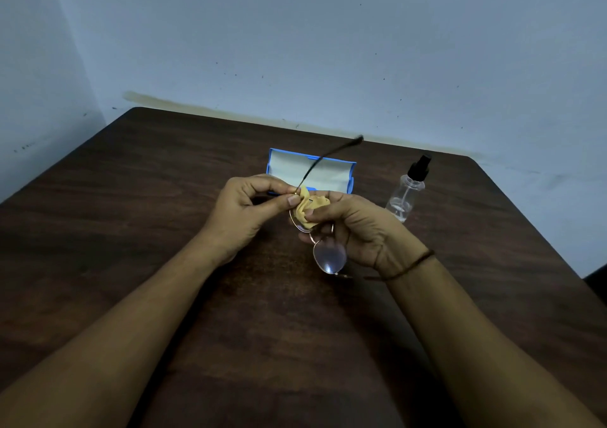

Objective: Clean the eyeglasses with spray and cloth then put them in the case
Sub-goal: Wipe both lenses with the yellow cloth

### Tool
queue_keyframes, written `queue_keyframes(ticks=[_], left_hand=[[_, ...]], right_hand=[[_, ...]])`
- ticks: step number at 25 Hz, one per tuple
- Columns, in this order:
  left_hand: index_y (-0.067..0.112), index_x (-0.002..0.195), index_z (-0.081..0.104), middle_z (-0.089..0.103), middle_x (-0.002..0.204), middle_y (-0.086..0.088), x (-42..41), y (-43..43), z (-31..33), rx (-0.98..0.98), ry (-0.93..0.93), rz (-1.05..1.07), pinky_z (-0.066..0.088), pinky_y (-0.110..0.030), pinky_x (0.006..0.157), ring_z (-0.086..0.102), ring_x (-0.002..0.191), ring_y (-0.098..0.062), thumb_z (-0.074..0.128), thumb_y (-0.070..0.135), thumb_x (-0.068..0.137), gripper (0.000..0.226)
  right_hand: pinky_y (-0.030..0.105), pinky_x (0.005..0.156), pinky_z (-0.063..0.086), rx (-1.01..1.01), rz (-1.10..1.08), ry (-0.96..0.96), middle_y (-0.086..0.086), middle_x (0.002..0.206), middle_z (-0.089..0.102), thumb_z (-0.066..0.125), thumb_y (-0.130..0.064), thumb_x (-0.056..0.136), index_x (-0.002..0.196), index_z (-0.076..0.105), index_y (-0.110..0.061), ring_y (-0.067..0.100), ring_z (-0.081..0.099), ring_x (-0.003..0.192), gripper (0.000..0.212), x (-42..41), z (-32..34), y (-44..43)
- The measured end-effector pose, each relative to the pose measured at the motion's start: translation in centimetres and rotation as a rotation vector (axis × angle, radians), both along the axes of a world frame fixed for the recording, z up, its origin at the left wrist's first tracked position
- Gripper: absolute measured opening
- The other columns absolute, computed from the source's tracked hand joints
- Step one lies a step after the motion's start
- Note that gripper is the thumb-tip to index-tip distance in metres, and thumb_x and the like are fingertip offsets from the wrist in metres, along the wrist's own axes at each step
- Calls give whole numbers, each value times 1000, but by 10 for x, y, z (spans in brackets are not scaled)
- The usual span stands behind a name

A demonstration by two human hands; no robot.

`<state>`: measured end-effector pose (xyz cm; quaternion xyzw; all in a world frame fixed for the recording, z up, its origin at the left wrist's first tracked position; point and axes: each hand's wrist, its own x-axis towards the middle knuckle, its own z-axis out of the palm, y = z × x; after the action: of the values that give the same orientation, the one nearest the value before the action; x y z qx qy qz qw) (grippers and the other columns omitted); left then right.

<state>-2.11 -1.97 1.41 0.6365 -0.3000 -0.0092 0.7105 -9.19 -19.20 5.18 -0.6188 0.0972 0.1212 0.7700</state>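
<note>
Thin-rimmed eyeglasses are held above the table, turned on end so one lens hangs low and one temple arm points up and to the back right. My left hand pinches the frame at the hinge by the upper lens. My right hand pinches a yellow cloth against the upper lens, which the cloth mostly hides. The blue case lies open behind my hands, its pale lining showing. A clear spray bottle with a black nozzle stands upright to the right.
The dark wooden table runs back to a pale blue wall; its right edge slants toward me. A dark cord is around my right wrist.
</note>
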Motion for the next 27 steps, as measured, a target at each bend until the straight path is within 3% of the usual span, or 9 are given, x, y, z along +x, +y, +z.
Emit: queue_keyframes(ticks=[2, 7, 10, 13, 17, 20, 23, 25, 27], left_hand=[[16, 83, 76, 79, 85, 11, -1, 0, 1, 6, -9, -3, 55, -17, 81, 73, 85, -2, 77, -1, 82, 17], [16, 83, 77, 79, 83, 10, -4, 1, 1, -26, 18, 1, 55, -16, 78, 72, 83, -2, 78, 2, 80, 15], [14, 85, 77, 80, 84, 8, -2, 2, 0, -12, 25, 9, 56, -18, 79, 73, 84, -4, 77, 0, 82, 14], [16, 89, 79, 81, 89, 6, -3, 3, 1, -15, 41, 27, 57, -21, 83, 74, 88, -7, 77, 3, 84, 15], [16, 122, 71, 78, 116, 2, -10, 5, -1, 49, -26, -31, 53, -22, 94, 71, 112, -9, 68, 5, 94, 30], [18, 138, 59, 69, 132, -2, -18, 2, -3, 67, -46, -67, 52, -23, 99, 63, 124, -9, 67, 15, 93, 45], [22, 115, 72, 75, 113, -1, -19, -1, -7, 80, 56, 70, 55, -32, 88, 65, 101, -7, 68, 30, 89, 28], [22, 94, 77, 76, 100, -8, -18, -2, -10, 149, 147, 83, 55, -44, 81, 64, 88, -10, 73, 36, 86, 17], [21, 82, 77, 75, 95, -12, -19, -3, -11, 193, 207, 27, 53, -41, 74, 62, 83, -13, 76, 34, 86, 14]], right_hand=[[30, 74, 52, 17, -63, -28, 12, 92, 67, 60, 6, 89, 109, 68, -1, 14, 68, 67, 23, -2, -2, 4], [39, 84, 43, -65, -70, 12, 10, 88, 68, 62, -5, 95, 109, 68, -3, 10, 67, 62, 15, -3, 1, 5], [28, 68, 49, -38, -88, -8, 12, 83, 67, 58, 3, 94, 111, 64, 3, 12, 67, 59, 18, -2, 4, 7], [19, 51, 51, -26, -155, -24, 12, 75, 69, 60, 5, 95, 99, 67, 4, 12, 68, 54, 8, -5, 6, 12], [17, 42, 46, 36, -270, -33, 14, 74, 70, 61, 3, 95, 94, 65, 1, 13, 70, 52, 5, -3, 9, 16], [22, 50, 55, 82, -367, -58, 13, 76, 75, 61, 5, 95, 98, 65, 4, 16, 73, 56, 5, 1, 8, 14], [25, 55, 58, 219, -437, -87, 18, 83, 72, 60, 8, 94, 108, 63, 7, 21, 74, 60, 15, 1, 4, 12], [27, 60, 58, 194, -452, -110, 19, 89, 72, 62, 5, 93, 109, 64, 5, 22, 74, 67, 15, 1, 1, 10], [31, 69, 59, 123, -455, -119, 17, 95, 74, 66, 0, 93, 110, 67, 2, 22, 73, 75, 17, 2, -3, 8]])
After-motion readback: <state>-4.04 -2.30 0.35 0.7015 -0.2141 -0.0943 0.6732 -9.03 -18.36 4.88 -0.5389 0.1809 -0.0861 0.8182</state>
